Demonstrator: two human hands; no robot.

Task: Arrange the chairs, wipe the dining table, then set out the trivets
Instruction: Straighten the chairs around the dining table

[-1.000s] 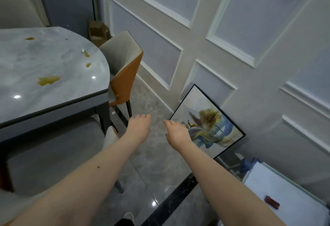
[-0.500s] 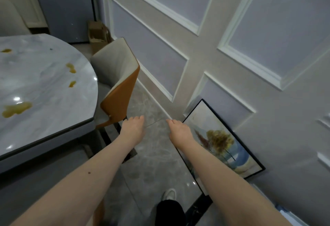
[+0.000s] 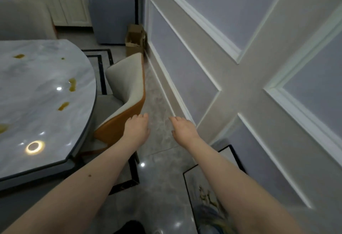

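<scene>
We reach both bare arms forward — our left hand [image 3: 137, 127] and right hand [image 3: 183, 128] empty, fingers loosely extended. Beyond the left one, the curved cream-and-orange chair [image 3: 125, 93] sits tucked against the glossy, stained marble table [image 3: 40, 93].

chair [image 3: 127, 93] — cream, orange back | table [image 3: 37, 93] — grey marble, yellow stains

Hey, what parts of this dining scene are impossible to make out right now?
Head view only:
- Chair legs and seat front: hidden under the dining table and behind the left hand.
- Framed picture: crossed by the right forearm, cut off by the bottom edge.
- Cardboard box contents: too small, blurred.
- Trivets, wiping cloth: not in view.
</scene>
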